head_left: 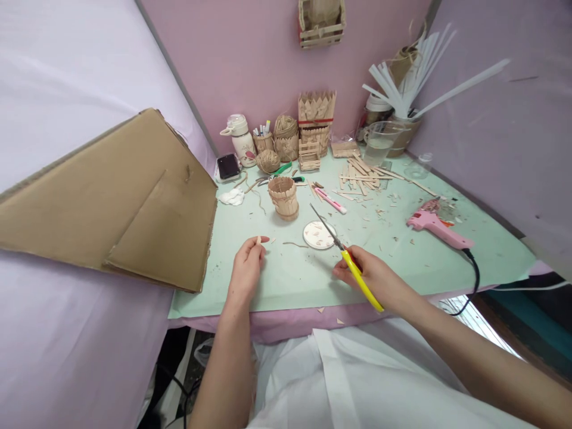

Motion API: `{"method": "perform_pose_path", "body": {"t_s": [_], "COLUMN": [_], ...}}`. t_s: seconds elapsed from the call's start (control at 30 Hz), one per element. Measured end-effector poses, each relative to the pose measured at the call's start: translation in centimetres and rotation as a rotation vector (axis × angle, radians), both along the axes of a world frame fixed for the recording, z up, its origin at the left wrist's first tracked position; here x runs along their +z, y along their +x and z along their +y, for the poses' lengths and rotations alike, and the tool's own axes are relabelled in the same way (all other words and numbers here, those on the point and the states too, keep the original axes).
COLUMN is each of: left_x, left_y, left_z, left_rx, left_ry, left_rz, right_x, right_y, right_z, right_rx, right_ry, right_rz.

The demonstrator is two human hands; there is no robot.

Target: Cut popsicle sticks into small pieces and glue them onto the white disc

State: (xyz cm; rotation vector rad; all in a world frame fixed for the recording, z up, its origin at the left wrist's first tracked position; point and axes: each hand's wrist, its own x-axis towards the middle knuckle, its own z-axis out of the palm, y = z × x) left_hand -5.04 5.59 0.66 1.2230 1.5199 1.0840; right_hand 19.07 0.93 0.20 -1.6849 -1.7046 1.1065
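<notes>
- A white bottle (242, 142) stood upright at the back left, its contents hidden from view.
- Just beside it, a pen cup (264, 144) held several markers (267, 127), tips up.
- Nearer the camera, a wooden pot (285, 206) stood upright on the green table (277, 289), its mouth showing part of the inner wall.
- Behind the pot, a wooden jar (286, 149) held a roll of twine (286, 126) that rose above the rim.
- A round dish (319, 247) lay to the right of the pot, small slivers (318, 233) scattered across it.
- On the pink wall hung a stick basket (322, 40); what it held could not be made out.
- A clear cup (386, 132) held a clear liquid, partway up.
- At right, white strips (393, 89) fanned up from a brown holder (399, 140).
- The worker's left hand (248, 262) pinched a wood piece (259, 240) between thumb and forefinger, its tip poking past them, left of the dish.
- The right hand (369, 275) gripped scissors (360, 279), fingers curled around the yellow handles, blades slightly apart and pointing across the dish, well apart from the wood piece.
</notes>
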Motion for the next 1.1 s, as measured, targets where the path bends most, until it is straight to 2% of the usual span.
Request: {"method": "perform_pose_path", "body": {"t_s": [0.1, 0.23, 0.37, 0.6, 0.9, 1.1], "left_x": [0.2, 0.4, 0.7, 1.0, 1.0, 1.1], "left_y": [1.0, 2.4, 3.1, 4.2, 5.3, 5.5], "left_z": [-1.7, -3.1, -4.0, -5.2, -5.6, -5.6], "left_rx": [-0.153, -0.230, -0.243, -0.321, -0.294, -0.283], "left_ry": [-0.093, -0.140, -0.134, -0.115, -0.081, -0.088], "left_rz": [-0.328, -0.455, -0.463, -0.393, -0.419, -0.413], "right_x": [0.3, 1.1, 2.2, 3.5, 3.2, 2.8], "right_y": [-0.4, -1.2, -1.4, -0.5, 0.1, 0.4], "right_z": [-0.4, -1.3, -2.4, -3.4, -3.5, -3.5], "right_rx": [0.046, 0.104, 0.166, 0.356, 0.456, 0.516], "right_ry": [-0.001, -0.022, -0.095, -0.168, -0.158, -0.151], "right_rz": [-0.006, 0.044, 0.065, -0.056, -0.057, 0.040]}}
